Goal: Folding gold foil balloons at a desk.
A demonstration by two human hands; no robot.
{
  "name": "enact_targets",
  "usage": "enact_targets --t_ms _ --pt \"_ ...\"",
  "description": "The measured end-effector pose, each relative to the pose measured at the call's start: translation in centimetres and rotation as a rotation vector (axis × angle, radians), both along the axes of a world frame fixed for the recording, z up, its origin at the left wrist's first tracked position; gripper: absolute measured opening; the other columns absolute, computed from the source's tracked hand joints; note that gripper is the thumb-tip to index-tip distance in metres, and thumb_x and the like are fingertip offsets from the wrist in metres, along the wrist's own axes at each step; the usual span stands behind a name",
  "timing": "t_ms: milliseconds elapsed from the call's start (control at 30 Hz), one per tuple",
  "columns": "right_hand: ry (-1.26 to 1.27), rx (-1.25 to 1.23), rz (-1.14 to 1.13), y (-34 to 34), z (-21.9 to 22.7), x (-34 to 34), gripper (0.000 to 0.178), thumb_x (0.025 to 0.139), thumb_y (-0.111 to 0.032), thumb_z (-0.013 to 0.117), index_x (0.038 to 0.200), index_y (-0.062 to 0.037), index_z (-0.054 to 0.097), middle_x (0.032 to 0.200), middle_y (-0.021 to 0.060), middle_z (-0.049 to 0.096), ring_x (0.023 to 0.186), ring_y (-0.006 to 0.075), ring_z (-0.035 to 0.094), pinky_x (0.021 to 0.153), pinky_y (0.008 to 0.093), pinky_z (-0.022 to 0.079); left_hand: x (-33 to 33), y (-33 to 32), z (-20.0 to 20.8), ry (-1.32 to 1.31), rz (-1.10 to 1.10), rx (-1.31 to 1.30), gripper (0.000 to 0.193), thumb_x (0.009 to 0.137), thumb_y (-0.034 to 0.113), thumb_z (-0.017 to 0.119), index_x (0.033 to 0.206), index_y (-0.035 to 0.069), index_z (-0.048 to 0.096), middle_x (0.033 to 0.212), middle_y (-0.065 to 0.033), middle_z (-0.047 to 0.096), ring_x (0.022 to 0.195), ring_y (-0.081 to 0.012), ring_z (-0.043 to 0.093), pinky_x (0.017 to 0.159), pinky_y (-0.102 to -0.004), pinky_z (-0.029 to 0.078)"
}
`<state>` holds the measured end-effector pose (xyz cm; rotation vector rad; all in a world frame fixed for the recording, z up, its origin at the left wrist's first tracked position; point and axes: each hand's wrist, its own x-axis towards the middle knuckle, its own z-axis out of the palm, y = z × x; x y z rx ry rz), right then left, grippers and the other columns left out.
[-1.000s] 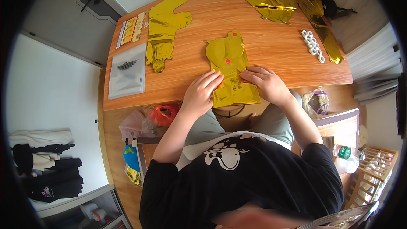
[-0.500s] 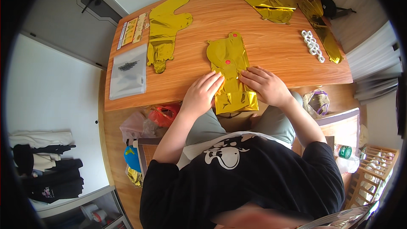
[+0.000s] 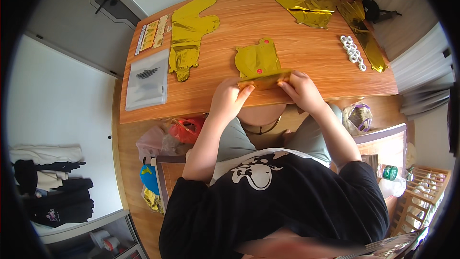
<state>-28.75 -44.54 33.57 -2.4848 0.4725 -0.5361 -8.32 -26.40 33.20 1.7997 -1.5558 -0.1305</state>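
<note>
A gold foil balloon [image 3: 256, 60], flat and bearing two red round stickers, lies in front of me on the wooden table. Its near end is folded up over the rest. My left hand [image 3: 229, 97] pinches the left end of that fold, thumb toward me. At the right end, my right hand [image 3: 301, 91] grips the fold in the same way. Both hands are at the table's front edge, and the fingers behind the foil are hidden. To the left lies another flat gold foil balloon [image 3: 188, 33].
A stack of clear plastic bags [image 3: 147, 81] and some printed cards [image 3: 153, 33] lie at the table's left. More gold foil [image 3: 306, 2] is at the back right, near several white tape rolls [image 3: 353, 52]. Below the edge sits a red bag [image 3: 186, 129].
Both hands have gone from lying flat on the balloon to gripping its near end. That end, which hung past the table edge, is now folded up and away from me.
</note>
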Motion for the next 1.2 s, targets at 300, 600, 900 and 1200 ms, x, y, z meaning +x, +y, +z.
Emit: enact_targets --t_ms 300,600,900,1200 --pt "-0.062 0.343 -0.291 0.3 -0.3 2.5 0.028 0.095 -0.024 0.075 0.096 0.0019 0.064 0.071 0.0132 0.068 0.061 0.0202 0.061 0.062 0.0349 0.049 1.1 -0.8 -0.8 0.436 0.147 0.115 0.035 0.093 0.017 0.076 0.123 0.000 0.066 0.088 -0.0136 0.074 0.075 -0.0167 0.068 0.069 -0.0289 0.052" --pt "-0.091 0.281 -0.348 0.9 -0.2 3.9 0.032 0.092 -0.025 0.077 0.106 0.0001 0.064 0.077 0.0125 0.074 0.067 0.0220 0.069 0.066 0.0327 0.052 1.3 -1.3 -2.7 0.438 0.169 -0.144 0.060 0.089 0.013 0.079 0.142 0.005 0.051 0.097 -0.0104 0.073 0.079 -0.0188 0.072 0.069 -0.0319 0.055" --pt "-0.048 0.334 -0.390 1.2 0.1 3.6 0.079 0.089 -0.025 0.079 0.154 -0.0041 0.039 0.080 0.0145 0.075 0.071 0.0243 0.072 0.069 0.0336 0.053 2.5 -1.7 -0.2 0.357 0.170 0.132 0.049 0.090 0.006 0.077 0.135 0.004 0.058 0.104 -0.0093 0.067 0.081 -0.0155 0.070 0.073 -0.0289 0.056" --pt "-0.023 0.301 -0.366 0.6 0.3 3.9 0.082 0.088 -0.024 0.078 0.157 -0.0040 0.037 0.077 0.0148 0.074 0.071 0.0257 0.071 0.070 0.0345 0.054 2.1 -4.2 3.0 -0.249 0.136 0.087 0.052 0.093 0.030 0.075 0.137 0.010 0.058 0.139 -0.0106 0.057 0.117 -0.0265 0.061 0.099 -0.0437 0.050"
